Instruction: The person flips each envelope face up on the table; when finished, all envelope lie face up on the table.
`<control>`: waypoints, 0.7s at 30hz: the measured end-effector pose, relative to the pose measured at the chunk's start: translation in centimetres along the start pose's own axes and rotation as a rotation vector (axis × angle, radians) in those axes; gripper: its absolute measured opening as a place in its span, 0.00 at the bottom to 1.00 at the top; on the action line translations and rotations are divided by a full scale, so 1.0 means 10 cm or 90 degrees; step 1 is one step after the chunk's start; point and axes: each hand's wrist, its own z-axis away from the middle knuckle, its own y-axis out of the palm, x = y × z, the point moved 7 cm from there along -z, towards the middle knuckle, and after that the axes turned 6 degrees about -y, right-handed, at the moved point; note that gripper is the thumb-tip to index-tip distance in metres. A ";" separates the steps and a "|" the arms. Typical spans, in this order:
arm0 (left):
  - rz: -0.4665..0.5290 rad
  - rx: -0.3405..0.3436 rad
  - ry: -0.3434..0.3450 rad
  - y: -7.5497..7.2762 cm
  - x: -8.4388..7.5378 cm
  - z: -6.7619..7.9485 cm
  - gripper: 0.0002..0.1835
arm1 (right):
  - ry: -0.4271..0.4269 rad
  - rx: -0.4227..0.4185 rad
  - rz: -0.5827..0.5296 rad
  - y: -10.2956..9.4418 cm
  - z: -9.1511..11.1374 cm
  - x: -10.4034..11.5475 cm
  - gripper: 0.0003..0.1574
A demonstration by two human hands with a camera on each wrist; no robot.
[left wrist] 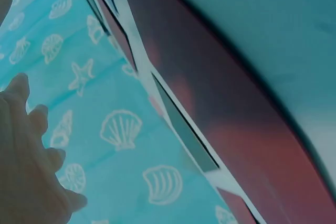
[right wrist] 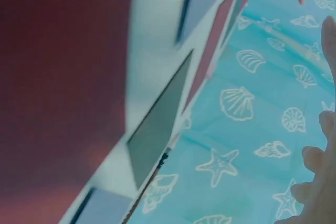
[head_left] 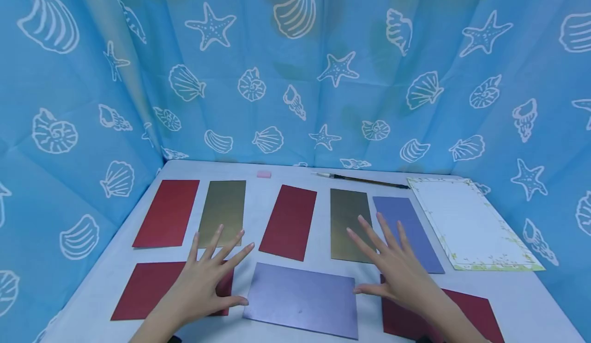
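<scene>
My left hand [head_left: 203, 284] is held over a dark red card [head_left: 145, 286] at the front left, fingers spread wide and nothing in them. Its thumb tip overlaps the left edge of a shiny lilac card [head_left: 302, 302]. Likewise spread and without anything held, my right hand [head_left: 401, 276] is over another dark red card [head_left: 475, 312] at the front right. Its thumb points at the lilac card's right edge; its fingertips overlap an olive-gold card [head_left: 350, 225] and a blue-violet card [head_left: 408, 235]. Each wrist view shows its own hand, left [left wrist: 31, 156] and right [right wrist: 317, 177], at the frame's side.
The back row also has a bright red card [head_left: 167, 214], a second olive-gold card [head_left: 223, 209] and a tilted red card [head_left: 288, 222]. Behind lie a pink eraser-like block [head_left: 264, 174] and a brush [head_left: 369, 180]. A flower-bordered white sheet [head_left: 471, 222] lies right; a blue shell-patterned curtain [head_left: 295, 66] encloses the table.
</scene>
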 end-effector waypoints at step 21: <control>0.039 0.008 -0.131 -0.22 0.71 0.35 0.59 | -0.025 -0.002 -0.059 -0.03 -0.71 0.16 0.66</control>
